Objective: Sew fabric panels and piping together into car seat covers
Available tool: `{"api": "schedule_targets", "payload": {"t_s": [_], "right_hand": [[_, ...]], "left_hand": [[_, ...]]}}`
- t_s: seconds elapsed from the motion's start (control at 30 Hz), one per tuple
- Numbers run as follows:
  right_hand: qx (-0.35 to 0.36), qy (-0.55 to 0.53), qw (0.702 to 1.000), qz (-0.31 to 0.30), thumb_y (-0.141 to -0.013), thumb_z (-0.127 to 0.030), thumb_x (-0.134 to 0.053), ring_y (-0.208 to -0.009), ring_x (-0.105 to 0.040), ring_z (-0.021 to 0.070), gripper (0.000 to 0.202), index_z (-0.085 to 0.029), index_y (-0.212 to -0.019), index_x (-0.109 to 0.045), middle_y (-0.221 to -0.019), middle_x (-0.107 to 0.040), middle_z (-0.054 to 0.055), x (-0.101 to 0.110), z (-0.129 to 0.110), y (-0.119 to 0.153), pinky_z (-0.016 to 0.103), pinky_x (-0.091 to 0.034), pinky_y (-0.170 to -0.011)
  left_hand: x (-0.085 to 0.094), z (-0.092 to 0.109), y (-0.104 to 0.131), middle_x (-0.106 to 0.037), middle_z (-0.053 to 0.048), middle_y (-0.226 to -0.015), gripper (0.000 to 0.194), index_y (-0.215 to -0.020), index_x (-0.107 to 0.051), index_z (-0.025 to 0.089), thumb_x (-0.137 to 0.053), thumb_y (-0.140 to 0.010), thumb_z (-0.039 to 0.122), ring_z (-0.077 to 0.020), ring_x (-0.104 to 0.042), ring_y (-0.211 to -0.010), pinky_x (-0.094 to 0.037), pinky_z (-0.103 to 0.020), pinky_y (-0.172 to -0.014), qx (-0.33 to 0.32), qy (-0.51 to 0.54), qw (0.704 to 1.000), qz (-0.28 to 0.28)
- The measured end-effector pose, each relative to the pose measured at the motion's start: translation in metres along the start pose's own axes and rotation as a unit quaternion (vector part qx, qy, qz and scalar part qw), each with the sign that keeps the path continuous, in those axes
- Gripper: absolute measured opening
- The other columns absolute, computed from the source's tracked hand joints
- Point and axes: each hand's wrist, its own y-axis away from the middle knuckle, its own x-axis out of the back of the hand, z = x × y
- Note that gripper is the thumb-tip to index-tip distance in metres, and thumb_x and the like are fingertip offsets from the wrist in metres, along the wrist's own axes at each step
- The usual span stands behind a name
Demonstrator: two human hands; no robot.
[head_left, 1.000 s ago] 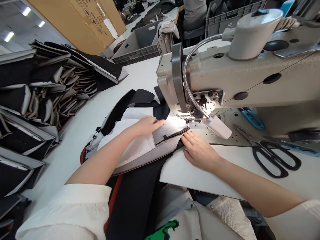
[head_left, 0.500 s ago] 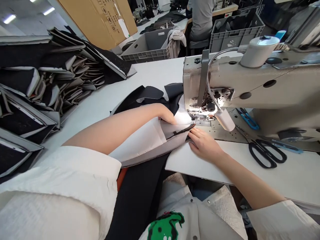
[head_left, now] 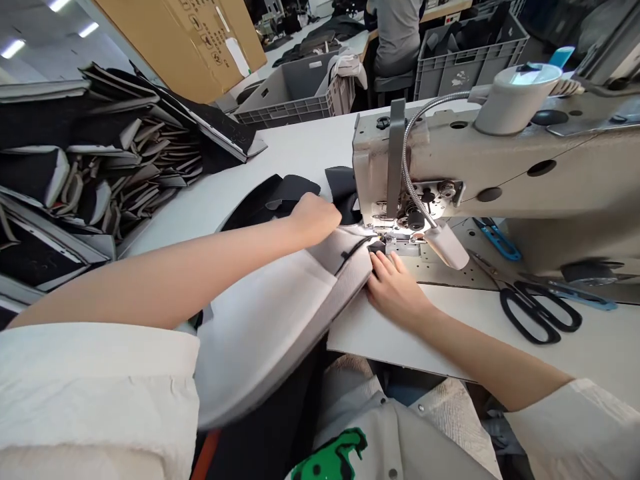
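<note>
A grey-and-white padded fabric piece (head_left: 270,313) with dark edging slants up to the needle area of a sewing machine (head_left: 415,157). My left hand (head_left: 316,219) is closed in a fist on its far edge, left of the needle; the fingertips are hidden. My right hand (head_left: 397,287) lies on the machine bed at the near edge of the piece, fingers stretched forward and slightly apart, fingertips touching a dark bit of the fabric just before the presser foot. Black fabric parts (head_left: 287,193) of the work bunch behind my left hand.
Black-handled scissors (head_left: 540,310) and blue thread snips (head_left: 500,240) lie right of the machine lamp (head_left: 447,245). Stacked dark panels (head_left: 100,153) fill the left. Beyond are a cardboard box (head_left: 185,47), grey crates (head_left: 290,90) and a seated person (head_left: 397,37).
My left hand has risen out of the fabric's fold and moved left and away, now fisted. The padded piece has swung and spread toward me. My right hand has shifted slightly left.
</note>
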Motion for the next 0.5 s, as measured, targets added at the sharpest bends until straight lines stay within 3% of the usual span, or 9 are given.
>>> {"api": "schedule_targets", "payload": {"t_s": [0.1,0.17,0.23,0.3,0.37,0.43,0.5], "right_hand": [[-0.003,0.017,0.999,-0.037,-0.083,-0.01,-0.049,-0.113,-0.051,0.0356,0.025,-0.003,-0.097,-0.068,-0.112,-0.06,0.028,-0.004,-0.019,-0.021,0.055,-0.034,-0.098],[-0.038,0.013,0.995,-0.087,-0.083,-0.01,-0.048,-0.109,-0.053,0.0379,0.028,-0.003,-0.1,-0.068,-0.11,-0.061,0.029,-0.003,-0.029,-0.034,0.058,-0.037,-0.093],[-0.073,0.001,0.987,-0.145,-0.085,-0.012,-0.044,-0.11,-0.052,0.0406,0.035,-0.001,-0.113,-0.063,-0.117,-0.057,0.031,0.0,-0.033,-0.044,0.061,-0.038,-0.089],[-0.083,-0.018,0.977,-0.194,-0.087,-0.012,-0.04,-0.112,-0.051,0.0421,0.041,0.0,-0.123,-0.056,-0.122,-0.053,0.032,0.006,-0.033,-0.053,0.062,-0.04,-0.085],[-0.086,-0.033,0.97,-0.225,-0.087,-0.012,-0.04,-0.111,-0.051,0.0432,0.042,0.002,-0.124,-0.054,-0.121,-0.053,0.034,0.011,-0.03,-0.063,0.06,-0.043,-0.081],[-0.079,-0.05,0.966,-0.242,-0.087,-0.02,-0.046,-0.103,-0.057,0.041,0.039,0.001,-0.117,-0.06,-0.111,-0.06,0.031,0.015,-0.024,-0.073,0.055,-0.047,-0.076],[-0.067,-0.073,0.963,-0.251,-0.087,-0.027,-0.049,-0.091,-0.063,0.0349,0.035,-0.004,-0.108,-0.066,-0.1,-0.066,0.025,0.016,-0.017,-0.084,0.047,-0.05,-0.072]], "left_hand": [[0.004,0.011,0.013,-0.062,-0.015,-0.103,0.036,-0.115,-0.055,0.01,-0.031,-0.088,0.008,-0.0278,-0.056,-0.099,-0.039,-0.037,-0.078,-0.013,-0.014,0.997,0.076],[-0.01,0.021,0.037,-0.06,-0.015,-0.111,0.049,-0.139,-0.03,0.015,-0.032,-0.094,0.031,-0.0271,-0.058,-0.096,-0.041,-0.033,-0.071,-0.023,0.012,0.996,0.085],[-0.033,0.03,0.064,-0.048,-0.016,-0.132,0.08,-0.147,-0.007,0.019,-0.046,-0.085,0.052,-0.0291,-0.055,-0.106,-0.044,-0.033,-0.072,-0.05,0.037,0.997,0.05],[-0.052,0.032,0.085,-0.028,-0.014,-0.148,0.095,-0.148,-0.002,0.022,-0.059,-0.075,0.045,-0.0307,-0.045,-0.121,-0.043,-0.034,-0.083,-0.066,0.028,0.997,0.001],[-0.059,0.027,0.092,-0.02,-0.011,-0.153,0.096,-0.148,-0.001,0.021,-0.058,-0.072,0.032,-0.029,-0.042,-0.125,-0.042,-0.033,-0.087,-0.055,0.02,0.998,-0.033],[-0.051,0.017,0.086,-0.024,-0.009,-0.152,0.094,-0.149,0.0,0.021,-0.053,-0.071,0.028,-0.0271,-0.048,-0.119,-0.045,-0.031,-0.081,-0.042,0.037,0.996,-0.065],[-0.034,0.004,0.073,-0.04,-0.008,-0.143,0.088,-0.149,-0.006,0.024,-0.052,-0.074,0.033,-0.0254,-0.057,-0.105,-0.046,-0.028,-0.073,-0.046,0.063,0.99,-0.114]]}}
